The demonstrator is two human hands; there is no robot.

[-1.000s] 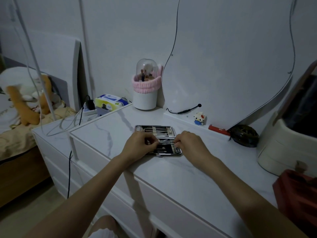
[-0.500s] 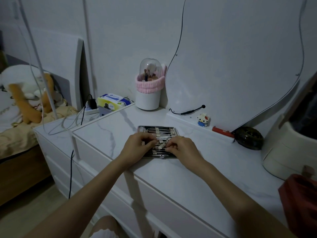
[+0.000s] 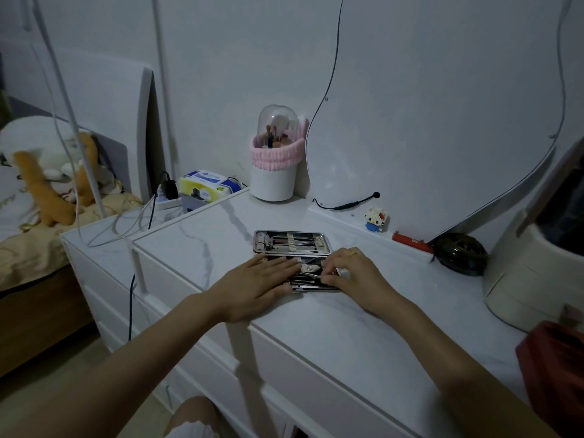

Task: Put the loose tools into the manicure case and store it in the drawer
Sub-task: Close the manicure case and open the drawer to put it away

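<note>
Two hands work over the manicure case (image 3: 292, 245), which lies opened flat on the white marble-patterned dresser top (image 3: 347, 336), its far half at 12 o'clock from the hands with metal tools strapped under pale bands. The near half is mostly covered by the hands. The left hand (image 3: 256, 284) lies flat, fingers straight and together, pressing down on the left part of that near half. The right hand (image 3: 354, 275), a ring on one finger, has its fingers curled down over the right part and appears to pinch a slim metal tool (image 3: 308, 269) lying in the near tray; the dim light makes the exact grasp hard to confirm.

At 11 o'clock from the case, against the wall, stands a white brush holder (image 3: 274, 172) with a clear dome and a pink fuzzy band. At 10 o'clock lies a yellow and blue tissue pack (image 3: 207, 182) beside a power strip (image 3: 164, 202) with a black plug. At 1 o'clock a small block figure (image 3: 376, 218) stands at the foot of the curved mirror (image 3: 442, 105), with a red stick (image 3: 409, 241) and a dark round object (image 3: 459, 252) toward 2 o'clock. A cream organiser (image 3: 534, 279) sits at 3 o'clock, a red bag (image 3: 556, 368) at 4 o'clock. Plush toys (image 3: 47, 172) lie on the bed at 9 o'clock.
</note>
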